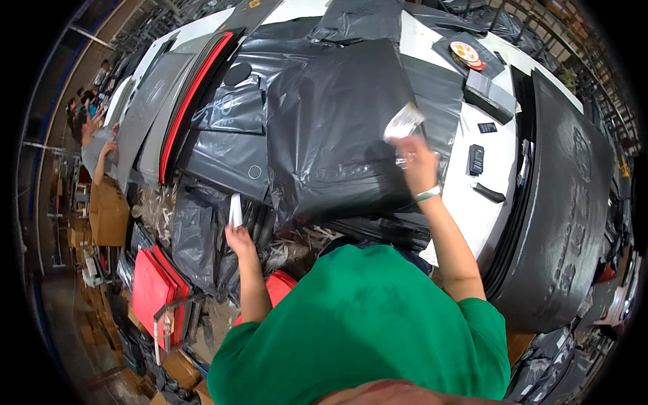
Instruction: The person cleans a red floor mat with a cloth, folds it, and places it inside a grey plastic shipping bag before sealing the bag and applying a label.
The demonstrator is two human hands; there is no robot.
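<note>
A large black plastic-wrapped package [344,121] lies on the table in front of me. Over its right edge, my right hand [420,163] pinches a white printed label [405,123]; whether the label touches the plastic I cannot tell. My left hand [240,239] is low, off the package's near left corner, its fingers closed on a white paper strip [235,210]. Left of the package, a smaller black bag [229,111] rests on another wide black plastic-wrapped package [219,162], with a dark round disc [237,73] at its upper edge.
Right of the package are a grey box [489,96], a black handheld device [476,160], a black-handled tool [488,193] and round stickers [464,52]. Dark sheets [560,196] stack at far right; grey sheets [158,91] and red sheets [158,287] at left. Another person [101,150] stands far left.
</note>
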